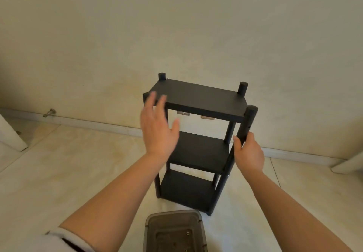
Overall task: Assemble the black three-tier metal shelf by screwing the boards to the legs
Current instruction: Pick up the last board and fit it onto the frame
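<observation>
Looks like the closing stage: shelf (198, 143) upright on the floor (59, 163) near the wall (176, 26), all three boards seated between four legs. Probably a final check or steadying next, calling for a firm hold on both sides and a test for wobble or loose screws. Left hand (157, 128) spread flat, fingers straight, blurred, just in front of the top board (198, 98), contact unclear. Right hand (248, 153) curled round the near right leg (245, 132). Grey plastic tray (174, 232) just before the shelf

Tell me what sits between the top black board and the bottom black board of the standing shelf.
In the head view, the middle black board sits between the top black board and the bottom black board.
</observation>
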Tool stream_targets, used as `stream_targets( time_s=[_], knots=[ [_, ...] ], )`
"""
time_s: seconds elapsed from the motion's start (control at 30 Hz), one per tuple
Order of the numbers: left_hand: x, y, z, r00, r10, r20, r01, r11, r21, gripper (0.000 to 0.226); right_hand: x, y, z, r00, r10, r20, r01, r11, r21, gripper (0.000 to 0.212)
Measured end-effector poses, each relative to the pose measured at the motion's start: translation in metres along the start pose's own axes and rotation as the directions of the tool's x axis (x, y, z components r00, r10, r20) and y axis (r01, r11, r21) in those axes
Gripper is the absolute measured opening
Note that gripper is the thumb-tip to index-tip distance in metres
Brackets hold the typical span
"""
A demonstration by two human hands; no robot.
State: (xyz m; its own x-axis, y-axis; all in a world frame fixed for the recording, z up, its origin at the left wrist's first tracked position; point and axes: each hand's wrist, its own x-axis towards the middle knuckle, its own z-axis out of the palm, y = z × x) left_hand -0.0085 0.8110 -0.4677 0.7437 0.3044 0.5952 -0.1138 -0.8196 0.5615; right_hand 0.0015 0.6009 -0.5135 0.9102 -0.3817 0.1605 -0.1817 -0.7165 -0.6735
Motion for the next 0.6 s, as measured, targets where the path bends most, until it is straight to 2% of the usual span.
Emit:
stream_targets(
  time_s=[0.03, 0.1, 0.17, 0.23, 0.27, 0.3, 0.33, 0.4, 0.43, 0.5, 0.53, 0.6],
  knots=[
    [0.004, -0.006, 0.001, 0.987, -0.157, -0.032, 0.154, 0.984, -0.087, 0.072, 0.003, 0.003, -0.001, 1.0, 0.024, -0.002, -0.024, 1.0, 0.013, 0.033],
    [0.013, -0.017, 0.005, 0.904, -0.416, 0.097, 0.427, 0.879, -0.214, 0.074, 0.008, 0.004, -0.003, 0.999, 0.046, -0.003, -0.046, 0.998, 0.038, 0.032],
    [0.018, -0.028, 0.012, 0.826, -0.487, 0.283, 0.549, 0.809, -0.21, 0.053, 0.011, 0.003, -0.005, 0.998, 0.067, -0.017, -0.066, 0.995, 0.074, 0.031],
    [0.017, -0.037, 0.012, 0.82, -0.442, 0.363, 0.523, 0.837, -0.161, 0.033, 0.014, 0.001, -0.006, 0.992, 0.126, -0.012, -0.125, 0.988, 0.087, 0.03],
    [0.016, -0.041, 0.011, 0.831, -0.413, 0.373, 0.491, 0.859, -0.143, 0.03, 0.015, 0.002, -0.006, 0.985, 0.173, 0.029, -0.174, 0.983, 0.05, 0.03],
    [0.015, -0.043, 0.009, 0.843, -0.39, 0.371, 0.464, 0.875, -0.133, 0.029, 0.012, 0.0, -0.008, 0.969, 0.218, 0.118, -0.212, 0.975, -0.059, 0.029],
    [0.012, -0.043, 0.007, 0.851, -0.378, 0.363, 0.447, 0.886, -0.125, 0.028, 0.006, -0.005, -0.01, 0.94, 0.24, 0.241, -0.181, 0.953, -0.243, 0.027],
    [0.003, -0.045, 0.003, 0.868, -0.364, 0.337, 0.418, 0.902, -0.103, 0.029, -0.008, -0.02, -0.012, 0.89, 0.211, 0.405, 0.041, 0.846, -0.531, 0.024],
    [-0.002, -0.046, 0.001, 0.88, -0.354, 0.315, 0.401, 0.911, -0.096, 0.03, -0.015, -0.03, -0.012, 0.885, 0.121, 0.45, 0.178, 0.804, -0.567, 0.024],
    [-0.012, -0.05, -0.004, 0.905, -0.321, 0.278, 0.361, 0.927, -0.104, 0.031, -0.027, -0.056, -0.008, 0.876, -0.185, 0.445, 0.395, 0.805, -0.443, 0.026],
    [-0.016, -0.052, -0.007, 0.913, -0.308, 0.269, 0.35, 0.928, -0.125, 0.032, -0.035, -0.073, -0.006, 0.846, -0.388, 0.367, 0.505, 0.803, -0.316, 0.023],
    [-0.02, -0.056, -0.013, 0.912, -0.29, 0.289, 0.347, 0.922, -0.172, 0.035, -0.047, -0.106, -0.006, 0.698, -0.713, 0.062, 0.716, 0.693, -0.084, 0.007]
  ],
)
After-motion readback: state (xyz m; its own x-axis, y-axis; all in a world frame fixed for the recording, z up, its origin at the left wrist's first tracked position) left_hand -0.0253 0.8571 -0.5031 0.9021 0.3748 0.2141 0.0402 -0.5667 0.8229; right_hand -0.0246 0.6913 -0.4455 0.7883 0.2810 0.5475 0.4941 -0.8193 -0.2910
